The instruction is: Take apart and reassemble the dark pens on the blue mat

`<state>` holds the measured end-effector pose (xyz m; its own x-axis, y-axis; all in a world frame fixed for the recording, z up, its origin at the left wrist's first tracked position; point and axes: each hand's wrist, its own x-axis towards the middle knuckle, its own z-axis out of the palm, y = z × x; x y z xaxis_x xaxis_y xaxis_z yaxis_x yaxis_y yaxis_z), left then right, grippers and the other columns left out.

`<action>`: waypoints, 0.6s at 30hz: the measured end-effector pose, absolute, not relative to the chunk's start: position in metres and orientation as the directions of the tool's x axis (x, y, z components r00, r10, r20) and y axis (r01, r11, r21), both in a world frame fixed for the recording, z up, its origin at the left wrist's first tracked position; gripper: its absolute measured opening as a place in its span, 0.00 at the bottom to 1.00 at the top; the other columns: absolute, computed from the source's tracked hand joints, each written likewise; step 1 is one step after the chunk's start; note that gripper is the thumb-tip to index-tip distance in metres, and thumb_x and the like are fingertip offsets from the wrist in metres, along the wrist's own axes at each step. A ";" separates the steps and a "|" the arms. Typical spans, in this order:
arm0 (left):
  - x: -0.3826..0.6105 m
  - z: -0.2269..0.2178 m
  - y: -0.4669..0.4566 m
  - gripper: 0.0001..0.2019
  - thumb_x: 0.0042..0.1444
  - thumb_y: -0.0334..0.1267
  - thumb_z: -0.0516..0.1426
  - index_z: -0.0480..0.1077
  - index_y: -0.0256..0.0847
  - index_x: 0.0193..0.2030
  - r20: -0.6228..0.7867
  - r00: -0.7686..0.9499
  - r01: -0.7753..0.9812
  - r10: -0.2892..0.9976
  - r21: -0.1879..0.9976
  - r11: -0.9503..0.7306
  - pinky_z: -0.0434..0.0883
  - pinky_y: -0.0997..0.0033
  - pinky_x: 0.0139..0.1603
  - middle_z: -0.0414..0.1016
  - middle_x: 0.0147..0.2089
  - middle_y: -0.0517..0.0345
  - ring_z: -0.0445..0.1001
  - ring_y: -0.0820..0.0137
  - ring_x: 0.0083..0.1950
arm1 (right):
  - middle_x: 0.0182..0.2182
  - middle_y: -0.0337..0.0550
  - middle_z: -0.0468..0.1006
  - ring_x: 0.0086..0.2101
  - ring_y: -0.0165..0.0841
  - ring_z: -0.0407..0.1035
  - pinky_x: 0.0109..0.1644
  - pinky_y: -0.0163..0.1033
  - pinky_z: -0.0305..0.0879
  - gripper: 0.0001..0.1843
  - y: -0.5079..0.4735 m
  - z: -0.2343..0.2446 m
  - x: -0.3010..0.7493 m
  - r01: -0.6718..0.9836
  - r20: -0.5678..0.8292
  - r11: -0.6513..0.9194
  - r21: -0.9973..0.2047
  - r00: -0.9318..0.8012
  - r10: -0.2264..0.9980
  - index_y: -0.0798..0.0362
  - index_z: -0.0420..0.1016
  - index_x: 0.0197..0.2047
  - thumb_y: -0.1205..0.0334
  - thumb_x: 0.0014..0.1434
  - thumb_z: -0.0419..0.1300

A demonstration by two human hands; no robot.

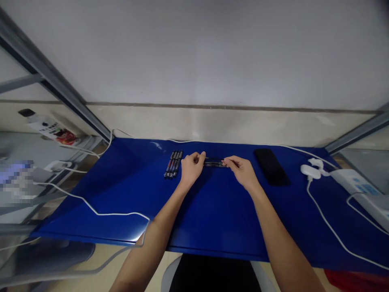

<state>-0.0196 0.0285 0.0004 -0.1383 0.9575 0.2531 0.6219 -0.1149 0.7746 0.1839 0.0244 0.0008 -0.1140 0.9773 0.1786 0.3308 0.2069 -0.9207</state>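
Up close, a glossy blue tabletop [212, 219] beneath both bare forearms. Just beyond, the left hand [192, 168] and right hand [240, 172], fingers curled rather than spread, pinching opposite ends of a dark pen [214, 162]. Just left of the left hand, a tight row of dark pens [174, 164]. Right of the right hand, a black smartphone [271, 167], then a white charger [310, 171], a white cable [326, 219] and a white power strip [354, 182]. Farthest off, a pale wall [194, 52].

left hand [192, 168]: pens [174, 164] just beside | right hand [241, 172]: black phone [271, 167] near
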 end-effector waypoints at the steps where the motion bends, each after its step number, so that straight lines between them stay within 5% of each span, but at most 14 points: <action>1: -0.020 0.001 0.028 0.25 0.63 0.54 0.48 0.53 0.40 0.20 0.256 -0.138 0.624 0.957 0.773 -0.117 0.52 0.73 0.28 0.54 0.19 0.63 0.55 0.75 0.24 | 0.28 0.44 0.79 0.32 0.37 0.74 0.40 0.43 0.68 0.21 0.024 0.001 0.183 0.344 0.162 0.188 -0.920 -0.103 0.981 0.51 0.79 0.32 0.44 0.62 0.55; 4: -0.019 0.001 0.028 0.25 0.63 0.54 0.48 0.54 0.40 0.20 0.254 -0.123 0.640 0.959 0.759 -0.119 0.52 0.73 0.28 0.54 0.20 0.63 0.55 0.74 0.24 | 0.21 0.43 0.74 0.26 0.35 0.70 0.35 0.42 0.67 0.28 0.023 0.001 0.182 0.394 0.129 0.152 -0.907 -0.084 0.988 0.51 0.75 0.24 0.41 0.64 0.50; 10: -0.019 0.000 0.029 0.25 0.63 0.54 0.48 0.53 0.40 0.20 0.258 -0.146 0.639 0.955 0.762 -0.108 0.52 0.73 0.29 0.55 0.20 0.63 0.56 0.74 0.25 | 0.35 0.45 0.81 0.37 0.40 0.75 0.43 0.45 0.69 0.15 0.027 -0.004 0.182 0.335 0.191 0.208 -0.919 -0.084 0.978 0.49 0.78 0.39 0.47 0.57 0.61; 15: -0.019 -0.001 0.028 0.25 0.63 0.53 0.49 0.52 0.40 0.20 0.262 -0.142 0.623 0.955 0.773 -0.120 0.51 0.72 0.28 0.54 0.19 0.63 0.54 0.74 0.24 | 0.20 0.42 0.74 0.25 0.34 0.69 0.34 0.42 0.66 0.25 0.024 0.000 0.182 0.413 0.128 0.130 -0.901 -0.033 0.991 0.51 0.74 0.23 0.43 0.63 0.53; 18: -0.018 0.000 0.028 0.25 0.63 0.53 0.49 0.53 0.40 0.20 0.255 -0.130 0.632 0.958 0.766 -0.118 0.51 0.72 0.28 0.55 0.19 0.63 0.55 0.74 0.24 | 0.23 0.42 0.75 0.27 0.35 0.71 0.35 0.42 0.66 0.21 0.024 0.000 0.182 0.409 0.151 0.150 -0.900 -0.030 0.988 0.51 0.75 0.26 0.44 0.61 0.56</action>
